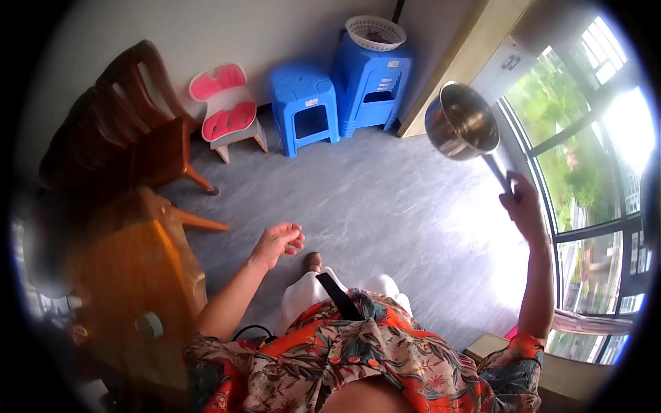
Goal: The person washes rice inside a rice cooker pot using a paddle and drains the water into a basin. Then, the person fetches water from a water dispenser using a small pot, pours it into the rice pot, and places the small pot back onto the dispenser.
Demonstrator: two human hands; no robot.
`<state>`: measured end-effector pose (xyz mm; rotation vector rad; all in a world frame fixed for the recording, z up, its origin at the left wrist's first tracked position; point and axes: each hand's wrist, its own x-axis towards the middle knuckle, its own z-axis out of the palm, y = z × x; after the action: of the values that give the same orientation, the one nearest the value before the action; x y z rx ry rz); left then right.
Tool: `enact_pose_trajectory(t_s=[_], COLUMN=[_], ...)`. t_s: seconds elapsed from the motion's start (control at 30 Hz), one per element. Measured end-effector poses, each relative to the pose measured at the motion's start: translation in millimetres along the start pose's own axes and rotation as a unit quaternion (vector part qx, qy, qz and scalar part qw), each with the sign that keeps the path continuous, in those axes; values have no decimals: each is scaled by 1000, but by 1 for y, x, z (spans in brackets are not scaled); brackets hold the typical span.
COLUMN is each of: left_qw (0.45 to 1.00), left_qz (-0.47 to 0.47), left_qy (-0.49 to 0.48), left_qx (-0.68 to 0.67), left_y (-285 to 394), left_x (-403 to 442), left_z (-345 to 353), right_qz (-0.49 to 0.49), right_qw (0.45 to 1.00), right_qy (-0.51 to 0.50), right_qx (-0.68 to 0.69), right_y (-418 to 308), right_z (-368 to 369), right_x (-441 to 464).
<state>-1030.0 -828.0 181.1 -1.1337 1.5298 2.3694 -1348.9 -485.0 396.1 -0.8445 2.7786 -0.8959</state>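
Observation:
My right hand is closed around the handle of a shiny metal saucepan, held up at the right by the window. The pan is tilted, so its inside faces me, and I see no food in it. At the lower left, my left hand hangs in the air above the floor. Its fingers are loosely curled and nothing shows in them. The wooden table is the nearest furniture to that hand, off to its left.
Blue plastic stools stand along the far wall, with a white basket on the taller stack. Beside them are a small pink and white chair and a brown wooden chair. Large windows line the right. Grey flooring lies between.

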Motion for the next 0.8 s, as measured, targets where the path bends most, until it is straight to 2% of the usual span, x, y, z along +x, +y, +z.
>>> enact_pose_trajectory(t_s=[0.1,0.23,0.33,0.4,0.43,0.53,0.63,0.67,0.8], left_qw=[999,996,996,997,999,995,984,979,969], left_qz=[12,25,32,23,18,-22,-64,-79,-142], left_qy=[-42,-73,-60,-9,22,95,169,189,200], left_qx=[27,46,57,72,34,21,12,15,16], left_y=[51,111,138,145,143,135,133,134,119], left_x=[58,137,193,222,233,272,281,286,329], left_z=[-2,20,23,15,9,-11,-25,-32,-86], right_qz=[32,9,-10,-20,-34,-72,-140,-122,-156], right_qw=[999,1000,999,999,999,997,990,992,986], right_qy=[3,22,22,24,33,-4,8,23,54], right_qx=[15,-10,40,28,27,-28,6,9,-25], right_y=[-9,-13,-23,-35,-40,-51,-71,-87,-105], right_z=[-20,-52,-73,-93,-97,-123,-149,-156,-198], right_x=[64,161,233,286,308,399,477,495,610])
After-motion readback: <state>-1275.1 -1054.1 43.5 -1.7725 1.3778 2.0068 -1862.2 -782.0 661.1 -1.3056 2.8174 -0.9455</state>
